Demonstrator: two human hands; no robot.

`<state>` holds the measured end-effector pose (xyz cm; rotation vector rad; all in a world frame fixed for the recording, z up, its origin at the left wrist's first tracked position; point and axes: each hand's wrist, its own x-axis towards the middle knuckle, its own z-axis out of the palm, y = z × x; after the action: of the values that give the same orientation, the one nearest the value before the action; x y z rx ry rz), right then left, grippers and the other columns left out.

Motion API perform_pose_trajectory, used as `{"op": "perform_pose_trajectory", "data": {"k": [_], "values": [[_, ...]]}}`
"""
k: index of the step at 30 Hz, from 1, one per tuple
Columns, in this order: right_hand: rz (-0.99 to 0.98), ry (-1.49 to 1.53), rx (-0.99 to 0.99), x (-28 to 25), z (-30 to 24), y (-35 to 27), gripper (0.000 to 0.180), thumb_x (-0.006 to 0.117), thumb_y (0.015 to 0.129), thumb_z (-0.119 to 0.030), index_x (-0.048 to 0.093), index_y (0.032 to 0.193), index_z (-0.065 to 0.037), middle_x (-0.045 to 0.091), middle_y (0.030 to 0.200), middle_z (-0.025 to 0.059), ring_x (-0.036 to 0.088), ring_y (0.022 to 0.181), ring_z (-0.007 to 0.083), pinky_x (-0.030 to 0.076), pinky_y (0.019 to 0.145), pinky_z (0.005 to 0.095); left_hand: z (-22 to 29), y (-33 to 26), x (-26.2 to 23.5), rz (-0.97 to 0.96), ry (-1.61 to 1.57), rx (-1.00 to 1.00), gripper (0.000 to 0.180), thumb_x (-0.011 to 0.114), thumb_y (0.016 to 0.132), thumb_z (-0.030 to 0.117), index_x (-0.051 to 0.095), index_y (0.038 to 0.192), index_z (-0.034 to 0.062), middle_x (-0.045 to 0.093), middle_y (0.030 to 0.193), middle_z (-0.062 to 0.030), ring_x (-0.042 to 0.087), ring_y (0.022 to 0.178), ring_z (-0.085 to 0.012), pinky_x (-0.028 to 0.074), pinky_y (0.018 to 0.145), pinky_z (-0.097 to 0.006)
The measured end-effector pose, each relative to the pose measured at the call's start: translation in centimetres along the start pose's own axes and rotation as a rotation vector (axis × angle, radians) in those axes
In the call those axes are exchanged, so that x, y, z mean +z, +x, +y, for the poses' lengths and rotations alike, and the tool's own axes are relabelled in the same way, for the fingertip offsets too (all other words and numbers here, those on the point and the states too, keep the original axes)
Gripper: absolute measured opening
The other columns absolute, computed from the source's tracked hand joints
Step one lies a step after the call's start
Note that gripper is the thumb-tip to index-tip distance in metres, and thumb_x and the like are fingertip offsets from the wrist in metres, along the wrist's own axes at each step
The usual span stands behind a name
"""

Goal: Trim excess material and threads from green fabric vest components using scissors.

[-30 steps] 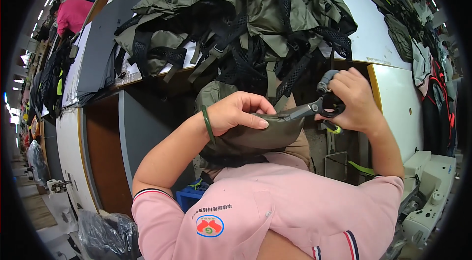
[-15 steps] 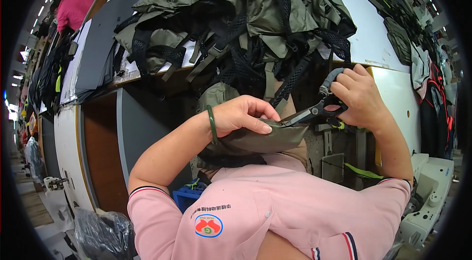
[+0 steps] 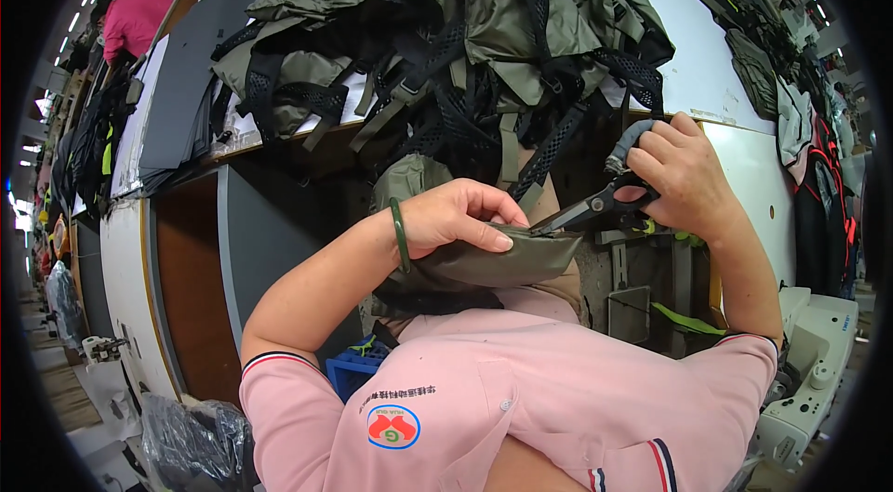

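My left hand (image 3: 462, 218) pinches the upper edge of an olive-green coated fabric piece (image 3: 507, 261) between thumb and fingers, and a green bangle (image 3: 400, 233) circles that wrist. The fabric lies across my lap. My right hand (image 3: 684, 171) is wrapped round the handles of dark scissors (image 3: 588, 207), one handle of which is padded with grey wrapping. The scissor tips point left and rest at the fabric's top edge, close to my left fingertips. Whether the blades have cut into the fabric cannot be made out.
A heap of olive-green bags with black mesh straps (image 3: 456, 18) hangs over the front edge of a white table (image 3: 721, 73). Grey sheets (image 3: 191, 73) lie at its left. A sewing machine (image 3: 809, 371) stands at right, a blue crate (image 3: 349, 371) low at left. A person in pink (image 3: 135, 22) is far left.
My right hand and the scissor handles have shifted slightly upward, tilting the scissors a little more steeply. My left hand keeps its pinch on the fabric in nearly the same place.
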<state>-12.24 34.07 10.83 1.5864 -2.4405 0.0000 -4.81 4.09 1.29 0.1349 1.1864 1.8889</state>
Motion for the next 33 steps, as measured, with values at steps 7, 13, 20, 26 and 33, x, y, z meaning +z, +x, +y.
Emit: {"op": "perform_pose_trajectory", "data": {"k": [7, 13, 20, 26, 33], "values": [[0.011, -0.015, -0.009, 0.2, 0.0, 0.2, 0.035, 0.081, 0.066, -0.028, 0.052, 0.076, -0.011, 0.049, 0.073, 0.0027, 0.053, 0.074, 0.0216, 0.040, 0.070, 0.0354, 0.2, -0.1, 0.2, 0.001, -0.007, 0.009, 0.029, 0.075, 0.080, -0.001, 0.069, 0.108, 0.0002, 0.064, 0.089, 0.0018, 0.060, 0.081, -0.0063, 0.048, 0.079, -0.021], [0.021, -0.059, -0.037, 0.7, 0.7, -0.2, 0.034, 0.080, 0.067, -0.027, 0.051, 0.074, -0.011, 0.048, 0.071, 0.0022, 0.053, 0.071, 0.0212, 0.040, 0.069, 0.0352, 0.2, -0.2, 0.1, 0.002, -0.001, 0.010, 0.027, 0.075, 0.079, -0.001, 0.069, 0.106, 0.0007, 0.065, 0.091, 0.0015, 0.060, 0.083, -0.0067, 0.048, 0.080, -0.022], [0.013, 0.405, 0.315, 1.2, 0.0, -0.5, 0.038, 0.087, 0.065, -0.021, 0.056, 0.079, -0.006, 0.053, 0.071, 0.0044, 0.053, 0.067, 0.0211, 0.042, 0.064, 0.0327, -0.1, 0.0, -0.1, 0.039, 0.013, 0.083, 0.026, 0.076, 0.080, 0.002, 0.068, 0.105, 0.0012, 0.067, 0.094, 0.0004, 0.061, 0.084, -0.0069, 0.050, 0.080, -0.022], [-0.174, 1.216, 0.381, 4.1, -4.7, 1.8, 0.026, 0.083, 0.075, -0.011, 0.061, 0.087, -0.003, 0.058, 0.075, 0.0011, 0.053, 0.068, 0.0096, 0.044, 0.062, 0.0259, 0.8, 0.4, 0.9, 0.084, 0.405, 0.172, 0.021, 0.078, 0.083, 0.011, 0.065, 0.097, 0.0022, 0.065, 0.093, 0.0006, 0.058, 0.083, -0.0081, 0.048, 0.078, -0.024], [-0.185, 1.226, 0.424, 4.5, -3.9, 0.9, 0.022, 0.078, 0.077, -0.011, 0.059, 0.086, -0.003, 0.057, 0.072, 0.0005, 0.052, 0.065, 0.0078, 0.043, 0.060, 0.0248, 1.8, -2.7, -0.4, 0.291, 0.959, 0.190, 0.027, 0.079, 0.082, 0.022, 0.063, 0.089, 0.0019, 0.062, 0.079, -0.0041, 0.057, 0.075, -0.0127, 0.046, 0.066, -0.029]]}}
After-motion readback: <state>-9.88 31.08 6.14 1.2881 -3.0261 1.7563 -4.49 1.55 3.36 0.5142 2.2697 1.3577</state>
